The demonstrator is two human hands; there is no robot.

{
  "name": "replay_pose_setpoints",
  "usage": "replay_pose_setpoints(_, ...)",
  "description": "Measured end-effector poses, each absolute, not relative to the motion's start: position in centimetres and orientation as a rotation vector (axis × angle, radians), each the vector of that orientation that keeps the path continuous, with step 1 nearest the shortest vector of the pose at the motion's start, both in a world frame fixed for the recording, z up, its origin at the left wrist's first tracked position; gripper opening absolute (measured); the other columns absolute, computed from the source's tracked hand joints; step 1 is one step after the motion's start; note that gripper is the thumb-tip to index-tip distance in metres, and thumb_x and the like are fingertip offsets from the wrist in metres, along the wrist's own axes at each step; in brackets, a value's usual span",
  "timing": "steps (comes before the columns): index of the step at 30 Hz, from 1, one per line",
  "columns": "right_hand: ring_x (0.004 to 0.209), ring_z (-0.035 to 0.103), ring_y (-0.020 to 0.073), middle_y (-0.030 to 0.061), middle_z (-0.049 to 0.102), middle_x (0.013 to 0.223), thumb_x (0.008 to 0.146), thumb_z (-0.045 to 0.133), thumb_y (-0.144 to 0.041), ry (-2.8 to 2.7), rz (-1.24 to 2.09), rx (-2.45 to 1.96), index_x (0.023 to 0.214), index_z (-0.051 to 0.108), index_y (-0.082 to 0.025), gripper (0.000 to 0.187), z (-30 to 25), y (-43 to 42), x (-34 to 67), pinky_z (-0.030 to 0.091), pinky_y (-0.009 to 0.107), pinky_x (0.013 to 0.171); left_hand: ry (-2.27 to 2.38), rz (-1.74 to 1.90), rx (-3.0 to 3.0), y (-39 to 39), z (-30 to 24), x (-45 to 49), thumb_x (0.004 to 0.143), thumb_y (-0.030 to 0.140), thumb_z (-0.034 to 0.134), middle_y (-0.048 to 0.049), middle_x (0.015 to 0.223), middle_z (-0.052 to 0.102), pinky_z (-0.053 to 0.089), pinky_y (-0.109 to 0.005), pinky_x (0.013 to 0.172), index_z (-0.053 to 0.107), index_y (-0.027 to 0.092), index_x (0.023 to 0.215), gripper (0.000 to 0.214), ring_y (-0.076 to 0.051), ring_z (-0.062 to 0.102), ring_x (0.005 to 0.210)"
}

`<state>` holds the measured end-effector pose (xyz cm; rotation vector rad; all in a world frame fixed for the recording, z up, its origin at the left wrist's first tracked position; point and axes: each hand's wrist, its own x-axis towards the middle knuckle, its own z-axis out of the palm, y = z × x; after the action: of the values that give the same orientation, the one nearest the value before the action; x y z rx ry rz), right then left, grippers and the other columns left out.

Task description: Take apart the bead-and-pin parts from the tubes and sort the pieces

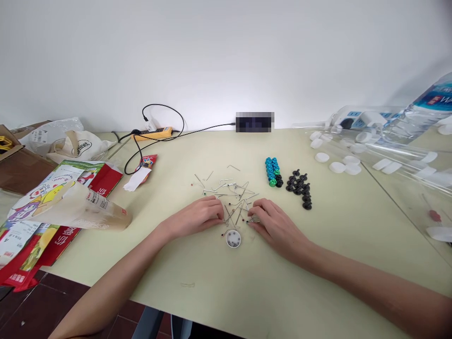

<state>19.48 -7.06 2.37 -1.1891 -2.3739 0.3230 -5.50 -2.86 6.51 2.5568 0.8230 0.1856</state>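
Observation:
A loose pile of thin metal rods (235, 186), some bent into an L, lies between my two hands. Small red and dark tips show among them. My left hand (205, 215) rests at the pile's left side with its fingers curled together; what they hold, if anything, is hidden. On the right side, my right hand (271, 223) pinches a bent metal rod (253, 219) between thumb and fingers. Just in front of the pile sits a small round white disc (233, 238) with several dark spots around its face.
Blue-green knobs (270, 169) and black knobs (299, 187) stand right of the pile. White caps (337, 167) and clear plastic lie farther right, near a water bottle (420, 108). Left are a tilted cup (109, 212), red packaging (58, 245), and a yellow power strip (155, 133) with black cable.

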Motion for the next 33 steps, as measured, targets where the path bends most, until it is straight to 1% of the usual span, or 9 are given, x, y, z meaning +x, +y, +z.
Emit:
replay_pose_setpoints(3,0.096,0.051,0.0222,0.0093,0.052,0.107,0.09,0.045,-0.016,-2.355,0.342,-1.205,0.105,0.05,-0.02,0.015,2.5,-7.1,19.5,0.048,0.038,0.082,0.943,0.278,2.452,-2.8,6.8,-5.7,0.093,0.025,0.04,-0.0021,0.085,0.057,0.041,-0.026,0.069,0.053,0.019,0.087,0.015,-0.015,0.052,0.08)
replay_pose_setpoints(9,0.099,0.051,0.0211,0.0086,0.052,0.108,0.093,0.041,-0.018,-2.314,0.419,-1.226,0.108,0.049,-0.021,0.017,2.8,-7.1,19.6,0.047,0.038,0.084,1.015,0.46,2.199,-2.9,6.8,-5.6,0.088,0.023,0.048,0.002,0.081,0.058,0.04,-0.022,0.065,0.055,0.02,0.083,0.009,-0.009,0.052,0.069)
replay_pose_setpoints(13,0.099,0.051,0.0206,0.0076,0.052,0.108,0.093,0.039,-0.018,-2.278,0.454,-1.24,0.109,0.048,-0.022,0.018,2.7,-7.0,19.7,0.045,0.037,0.084,1.05,0.554,2.051,-2.7,6.4,-5.6,0.087,0.024,0.051,0.0004,0.081,0.06,0.041,-0.024,0.069,0.056,0.019,0.085,0.007,-0.011,0.054,0.075)
replay_pose_setpoints(17,0.099,0.051,0.0206,0.007,0.053,0.108,0.095,0.037,-0.02,-2.254,0.497,-1.281,0.106,0.049,-0.022,0.017,2.5,-6.9,19.8,0.044,0.037,0.085,1.044,0.636,1.899,-2.1,5.9,-5.9,0.087,0.025,0.051,-0.0009,0.081,0.06,0.042,-0.025,0.071,0.054,0.018,0.09,0.008,-0.012,0.055,0.078)
replay_pose_setpoints(19,0.098,0.052,0.0205,0.0063,0.054,0.107,0.095,0.037,-0.021,-2.25,0.52,-1.298,0.105,0.049,-0.022,0.016,2.4,-6.8,19.8,0.044,0.037,0.085,0.999,0.688,1.78,-1.8,5.5,-6.0,0.087,0.025,0.053,-0.0014,0.081,0.06,0.043,-0.025,0.072,0.053,0.017,0.091,0.009,-0.012,0.055,0.078)
replay_pose_setpoints(24,0.096,0.054,0.0197,0.005,0.056,0.106,0.095,0.037,-0.021,-2.262,0.545,-1.319,0.105,0.049,-0.023,0.016,2.4,-6.5,19.7,0.043,0.037,0.085,0.951,0.79,1.465,-1.8,4.4,-5.5,0.083,0.026,0.059,-0.0024,0.079,0.06,0.045,-0.024,0.067,0.052,0.015,0.09,0.015,-0.011,0.055,0.069)
replay_pose_setpoints(27,0.095,0.054,0.0193,0.0049,0.055,0.105,0.095,0.037,-0.021,-2.265,0.551,-1.313,0.105,0.049,-0.023,0.016,2.4,-6.5,19.7,0.042,0.036,0.085,0.914,0.836,1.307,-2.1,4.2,-5.1,0.082,0.026,0.062,-0.0027,0.081,0.06,0.048,-0.025,0.069,0.053,0.015,0.088,0.016,-0.011,0.059,0.071)
replay_pose_setpoints(33,0.093,0.054,0.0188,0.0045,0.055,0.105,0.095,0.038,-0.022,-2.26,0.563,-1.311,0.104,0.049,-0.023,0.014,2.3,-6.6,19.8,0.042,0.036,0.084,0.847,0.924,1.115,-2.2,4.2,-5.1,0.078,0.023,0.067,-0.0032,0.087,0.063,0.05,-0.023,0.08,0.057,0.014,0.087,0.017,-0.011,0.062,0.08)
